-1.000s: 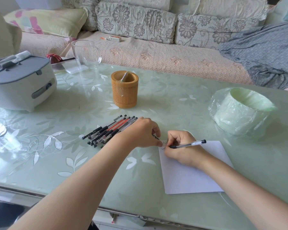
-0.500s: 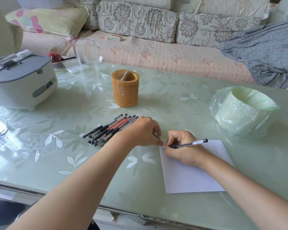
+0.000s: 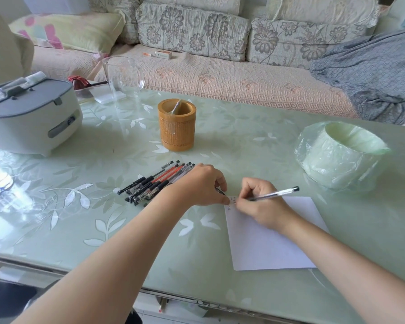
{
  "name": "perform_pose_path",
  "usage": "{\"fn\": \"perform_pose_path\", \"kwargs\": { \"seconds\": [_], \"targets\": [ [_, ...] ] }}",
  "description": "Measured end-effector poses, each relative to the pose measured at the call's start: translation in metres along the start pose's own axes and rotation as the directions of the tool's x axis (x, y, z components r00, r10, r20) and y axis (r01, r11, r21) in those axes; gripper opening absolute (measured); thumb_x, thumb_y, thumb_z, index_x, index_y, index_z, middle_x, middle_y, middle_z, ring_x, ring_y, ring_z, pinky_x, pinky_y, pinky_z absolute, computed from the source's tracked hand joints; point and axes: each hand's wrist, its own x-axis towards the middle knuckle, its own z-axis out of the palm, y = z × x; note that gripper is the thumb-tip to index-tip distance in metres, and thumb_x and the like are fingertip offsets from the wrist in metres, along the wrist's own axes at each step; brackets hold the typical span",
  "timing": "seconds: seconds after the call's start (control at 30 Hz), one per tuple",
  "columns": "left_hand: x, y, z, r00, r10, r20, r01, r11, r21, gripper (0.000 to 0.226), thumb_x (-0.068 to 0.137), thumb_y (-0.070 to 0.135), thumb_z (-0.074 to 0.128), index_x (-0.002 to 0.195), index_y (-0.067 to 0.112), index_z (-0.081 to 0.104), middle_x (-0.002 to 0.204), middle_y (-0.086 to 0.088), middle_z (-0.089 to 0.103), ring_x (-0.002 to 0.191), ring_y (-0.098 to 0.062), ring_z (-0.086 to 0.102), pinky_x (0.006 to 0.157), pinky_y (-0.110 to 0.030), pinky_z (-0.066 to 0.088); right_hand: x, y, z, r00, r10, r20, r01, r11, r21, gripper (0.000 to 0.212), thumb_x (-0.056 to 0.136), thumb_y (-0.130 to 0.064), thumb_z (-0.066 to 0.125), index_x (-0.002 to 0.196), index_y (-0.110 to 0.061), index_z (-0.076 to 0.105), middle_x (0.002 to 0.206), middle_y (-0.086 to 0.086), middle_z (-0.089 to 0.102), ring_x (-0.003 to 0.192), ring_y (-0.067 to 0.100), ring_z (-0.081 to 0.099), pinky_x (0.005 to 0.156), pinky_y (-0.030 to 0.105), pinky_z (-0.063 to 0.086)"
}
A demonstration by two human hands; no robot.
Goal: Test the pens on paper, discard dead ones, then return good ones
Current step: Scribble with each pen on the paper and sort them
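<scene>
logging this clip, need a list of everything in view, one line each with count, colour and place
pen pile: several, black and red, table centre, left of paper
pen in use: one, clear with black cap, right hand
paper: one, white, front right, marks at top-left corner
pen holder: one, tan, behind pile
bin: one, pale green, bag-lined, right
appliance: one, white and grey, left
glass jug: one, clear, back
table: one, green leaf pattern
sofa: one, floral, behind
left hand: on paper corner
right hand: writing
</scene>
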Motion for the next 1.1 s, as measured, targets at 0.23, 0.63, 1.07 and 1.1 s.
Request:
{"fn": "perform_pose_path", "kwargs": {
  "seconds": [0.23,0.63,1.07,1.1],
  "targets": [
    [-0.008,-0.001,-0.009,0.995,-0.012,-0.099,0.007,0.999,-0.054,0.020,0.095,0.026,0.052,0.102,0.020,0.070,0.097,0.006,0.060,0.097,-0.013,0.054,0.078,-0.024,0.042,0.000,-0.003,-0.004,0.978,0.078,-0.192,-0.024,0.963,0.270,0.020,0.089,0.006,0.060,0.078,-0.011,0.060,0.060,0.008,0.049,0.050,0.017,0.041,0.043,0.021,0.031],
    [-0.013,-0.008,-0.009,0.991,0.075,-0.112,-0.057,0.986,0.154,0.016,0.087,0.034,0.068,0.102,0.028,0.068,0.098,0.008,0.060,0.100,-0.013,0.050,0.083,-0.031,0.045,0.002,-0.022,-0.033,0.976,0.158,-0.148,-0.062,0.860,0.506,0.043,0.099,0.005,0.031,0.123,-0.008,0.063,0.094,0.017,0.058,0.060,0.032,0.061,0.059,0.042,0.056],
    [-0.012,0.002,-0.012,0.973,0.029,-0.227,-0.042,0.998,-0.054,0.012,0.087,0.026,0.066,0.097,0.028,0.071,0.085,0.014,0.061,0.072,0.001,0.049,0.064,-0.021,0.038,0.000,-0.025,-0.033,0.980,-0.092,-0.176,-0.039,0.781,-0.624,0.015,0.084,-0.024,0.064,0.092,-0.037,0.066,0.074,-0.028,0.060,0.070,-0.003,0.054,0.062,0.015,0.037],
    [-0.013,0.003,-0.011,0.973,0.028,-0.228,-0.040,0.998,-0.048,0.012,0.087,0.027,0.066,0.098,0.028,0.071,0.086,0.014,0.060,0.072,0.001,0.048,0.063,-0.021,0.037,0.000,-0.026,-0.033,0.979,-0.103,-0.176,-0.033,0.769,-0.638,0.015,0.083,-0.023,0.064,0.090,-0.036,0.066,0.066,-0.028,0.056,0.064,-0.003,0.051,0.059,0.014,0.034]
  ]
}}
